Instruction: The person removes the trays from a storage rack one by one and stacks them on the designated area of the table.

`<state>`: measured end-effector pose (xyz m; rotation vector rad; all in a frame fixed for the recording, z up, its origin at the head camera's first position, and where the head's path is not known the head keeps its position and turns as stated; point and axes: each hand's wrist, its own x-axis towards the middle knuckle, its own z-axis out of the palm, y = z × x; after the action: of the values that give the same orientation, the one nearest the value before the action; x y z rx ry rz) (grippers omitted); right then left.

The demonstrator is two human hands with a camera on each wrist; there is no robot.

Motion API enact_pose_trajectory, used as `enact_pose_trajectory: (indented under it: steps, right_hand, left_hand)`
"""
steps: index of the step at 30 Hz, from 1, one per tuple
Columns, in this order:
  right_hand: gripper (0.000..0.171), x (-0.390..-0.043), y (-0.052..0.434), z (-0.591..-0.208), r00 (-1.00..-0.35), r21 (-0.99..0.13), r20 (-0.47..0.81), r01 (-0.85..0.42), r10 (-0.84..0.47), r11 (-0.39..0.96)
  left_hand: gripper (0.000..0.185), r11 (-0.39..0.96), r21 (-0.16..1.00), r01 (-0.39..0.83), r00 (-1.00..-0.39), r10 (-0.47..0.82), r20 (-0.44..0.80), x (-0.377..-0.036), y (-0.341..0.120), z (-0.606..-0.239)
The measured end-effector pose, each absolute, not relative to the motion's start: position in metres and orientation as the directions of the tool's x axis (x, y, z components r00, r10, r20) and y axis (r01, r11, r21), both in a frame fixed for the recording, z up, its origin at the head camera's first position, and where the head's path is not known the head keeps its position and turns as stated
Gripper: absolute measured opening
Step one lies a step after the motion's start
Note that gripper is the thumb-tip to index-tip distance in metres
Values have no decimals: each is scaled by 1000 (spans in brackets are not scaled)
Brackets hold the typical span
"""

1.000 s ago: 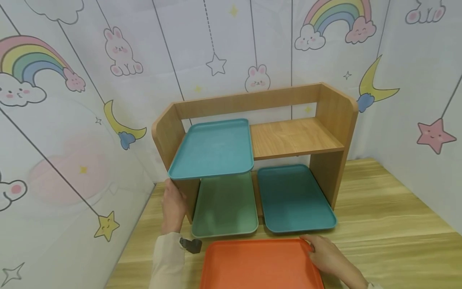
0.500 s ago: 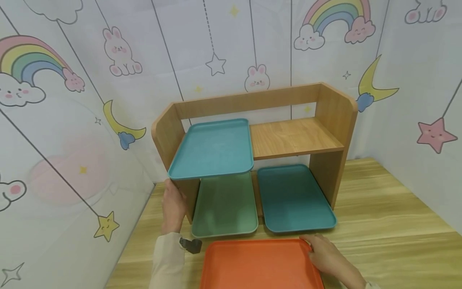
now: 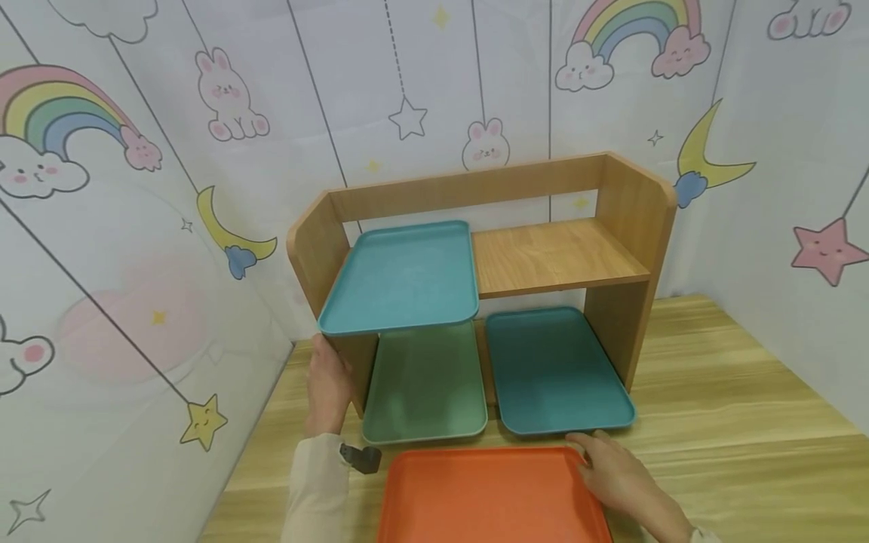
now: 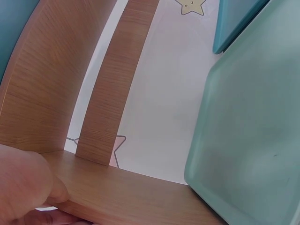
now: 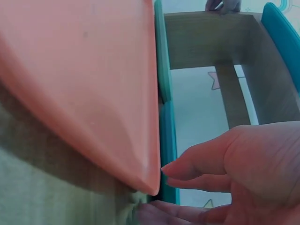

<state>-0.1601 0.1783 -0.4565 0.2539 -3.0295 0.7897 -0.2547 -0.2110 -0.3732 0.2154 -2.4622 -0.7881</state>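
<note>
My left hand grips the front edge of the left side panel of a wooden desktop shelf, below its upper board. The thumb lies on the panel's inner side. At the far right corner of an orange tray is my right hand, its thumb and fingers spread around the corner without a visible pinch. Inside the shelf, a green tray lies lower left and a dark teal tray lower right. A light blue tray rests on the upper board's left half, jutting over its front.
The shelf stands on a wood-grain table. Pale walls printed with rainbows, bunnies and stars enclose the back and sides. Bare wood of the upper board shows to the right of the light blue tray.
My right hand's fingers have lifted slightly off the orange tray's corner. The left hand and the trays stay in place; the head view has shifted a little.
</note>
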Motion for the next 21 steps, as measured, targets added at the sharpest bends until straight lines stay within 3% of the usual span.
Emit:
enact_pose_trajectory:
  steps: [8, 21]
  right_hand:
    - [51, -162, 176, -437, -985, -615, 118, -175, -130, 769]
    - [58, -171, 168, -405, -946, -765, 315, -297, -70, 572]
  left_hand:
    - [29, 815, 580, 2, -842, -311, 441, -256, -211, -373]
    - [30, 806, 591, -21, -856, -320, 407, -256, -211, -371]
